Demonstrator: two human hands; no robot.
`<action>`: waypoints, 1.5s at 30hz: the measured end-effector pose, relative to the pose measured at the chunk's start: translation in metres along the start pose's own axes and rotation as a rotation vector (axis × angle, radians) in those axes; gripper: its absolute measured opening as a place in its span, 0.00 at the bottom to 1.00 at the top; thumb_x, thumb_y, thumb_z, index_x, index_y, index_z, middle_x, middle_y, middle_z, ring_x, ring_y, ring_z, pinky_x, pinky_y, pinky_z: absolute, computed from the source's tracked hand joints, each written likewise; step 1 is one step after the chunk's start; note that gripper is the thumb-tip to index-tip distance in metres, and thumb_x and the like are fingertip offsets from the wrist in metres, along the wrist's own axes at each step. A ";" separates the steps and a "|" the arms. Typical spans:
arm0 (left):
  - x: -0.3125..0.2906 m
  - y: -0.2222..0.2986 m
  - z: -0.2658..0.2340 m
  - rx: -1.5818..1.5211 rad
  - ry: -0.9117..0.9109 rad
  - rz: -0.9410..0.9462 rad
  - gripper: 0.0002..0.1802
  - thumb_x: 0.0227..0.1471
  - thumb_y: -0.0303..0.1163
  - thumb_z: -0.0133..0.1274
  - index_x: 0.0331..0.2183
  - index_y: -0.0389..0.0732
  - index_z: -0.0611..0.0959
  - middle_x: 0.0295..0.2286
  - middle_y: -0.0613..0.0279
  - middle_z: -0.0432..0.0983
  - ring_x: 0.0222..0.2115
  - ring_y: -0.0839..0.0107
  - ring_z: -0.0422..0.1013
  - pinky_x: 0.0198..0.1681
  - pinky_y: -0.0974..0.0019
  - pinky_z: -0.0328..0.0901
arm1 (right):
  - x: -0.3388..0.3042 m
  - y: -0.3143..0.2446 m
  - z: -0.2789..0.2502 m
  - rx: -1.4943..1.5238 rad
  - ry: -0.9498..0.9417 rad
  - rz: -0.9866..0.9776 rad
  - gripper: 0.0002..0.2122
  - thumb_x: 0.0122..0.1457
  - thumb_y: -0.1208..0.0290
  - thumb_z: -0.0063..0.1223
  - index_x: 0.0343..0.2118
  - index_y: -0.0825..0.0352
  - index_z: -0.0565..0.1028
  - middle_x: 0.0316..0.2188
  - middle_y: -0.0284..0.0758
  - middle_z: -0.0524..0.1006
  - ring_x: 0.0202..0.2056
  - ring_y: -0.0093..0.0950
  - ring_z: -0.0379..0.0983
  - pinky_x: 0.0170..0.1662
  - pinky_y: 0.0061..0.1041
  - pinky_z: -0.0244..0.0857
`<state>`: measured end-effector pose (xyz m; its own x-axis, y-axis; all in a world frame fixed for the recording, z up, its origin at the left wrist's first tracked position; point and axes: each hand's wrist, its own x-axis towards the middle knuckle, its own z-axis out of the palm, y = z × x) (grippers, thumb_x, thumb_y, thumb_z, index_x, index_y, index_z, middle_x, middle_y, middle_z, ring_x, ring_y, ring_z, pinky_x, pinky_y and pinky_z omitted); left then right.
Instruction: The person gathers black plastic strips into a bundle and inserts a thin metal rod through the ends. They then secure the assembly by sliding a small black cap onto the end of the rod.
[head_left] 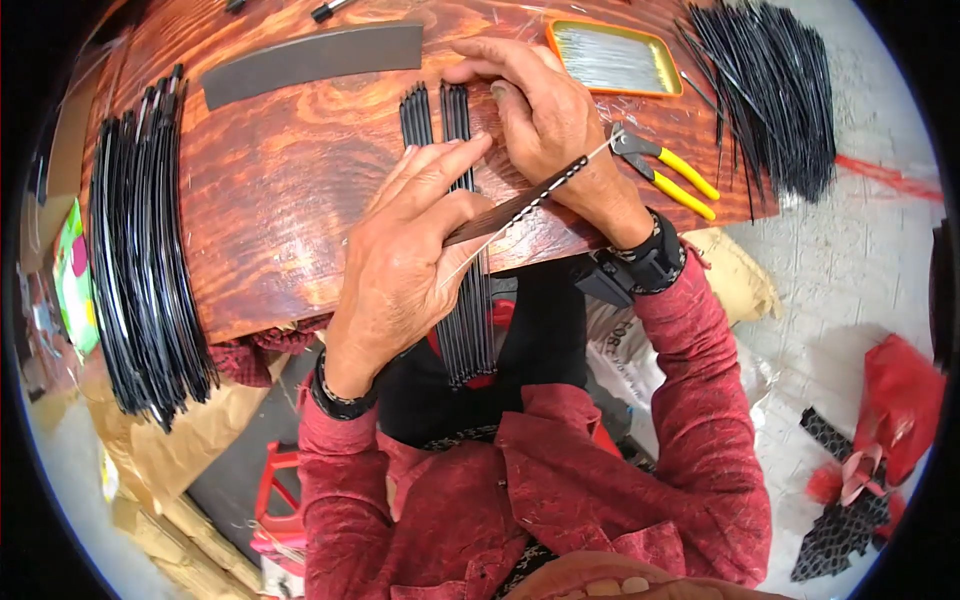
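Several slim black rods [465, 330] lie side by side in two groups, running from the table over its front edge above my lap. My left hand [395, 250] lies across them, its fingers stretched over the rods. Between its thumb and forefinger it grips a dark brown stick [490, 222] with a black-and-white patterned strip and a pale thin strand, slanting up to the right. My right hand [555, 120] is at the far ends of the rods, fingers extended and thumb apart; whether the fingertips touch the rods I cannot tell.
Yellow-handled pliers [680, 180] lie right of my right wrist. Behind is an orange-rimmed tray [615, 55] of thin pale pins. Large black rod bundles lie at left [145, 250] and right [770, 100]. A grey curved strip [315, 62] rests at the back of the wooden table [270, 200].
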<state>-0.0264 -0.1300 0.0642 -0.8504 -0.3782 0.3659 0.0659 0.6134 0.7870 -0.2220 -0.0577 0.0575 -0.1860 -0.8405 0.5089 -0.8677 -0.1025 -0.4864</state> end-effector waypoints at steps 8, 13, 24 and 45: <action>-0.005 -0.005 0.001 0.019 0.023 0.069 0.13 0.50 0.28 0.62 0.37 0.30 0.82 0.52 0.49 0.76 0.51 0.48 0.71 0.56 0.53 0.64 | 0.000 -0.002 0.000 0.005 -0.004 0.067 0.19 0.58 0.87 0.41 0.53 0.70 0.71 0.43 0.37 0.83 0.47 0.37 0.77 0.51 0.31 0.70; -0.003 0.001 0.004 -0.060 0.042 -0.002 0.10 0.48 0.26 0.62 0.34 0.33 0.83 0.49 0.48 0.77 0.52 0.47 0.71 0.59 0.49 0.62 | -0.003 0.001 -0.002 0.010 0.004 0.064 0.19 0.58 0.86 0.41 0.53 0.69 0.72 0.42 0.37 0.83 0.47 0.36 0.77 0.50 0.30 0.70; 0.001 0.005 0.008 -0.004 0.012 -0.012 0.18 0.52 0.29 0.61 0.44 0.32 0.82 0.48 0.47 0.77 0.50 0.47 0.72 0.56 0.53 0.65 | -0.006 0.008 0.002 0.027 0.069 0.014 0.17 0.57 0.82 0.44 0.50 0.66 0.75 0.42 0.36 0.82 0.45 0.39 0.76 0.51 0.35 0.68; -0.004 -0.003 0.009 0.098 -0.021 -0.039 0.25 0.52 0.33 0.63 0.51 0.36 0.80 0.47 0.49 0.78 0.51 0.48 0.73 0.53 0.56 0.67 | -0.012 0.007 0.016 -0.029 0.092 -0.137 0.26 0.51 0.73 0.61 0.56 0.57 0.75 0.50 0.37 0.78 0.52 0.39 0.72 0.55 0.38 0.67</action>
<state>-0.0276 -0.1237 0.0562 -0.8621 -0.3888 0.3250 -0.0176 0.6640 0.7475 -0.2190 -0.0571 0.0367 -0.1053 -0.7673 0.6326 -0.9005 -0.1963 -0.3881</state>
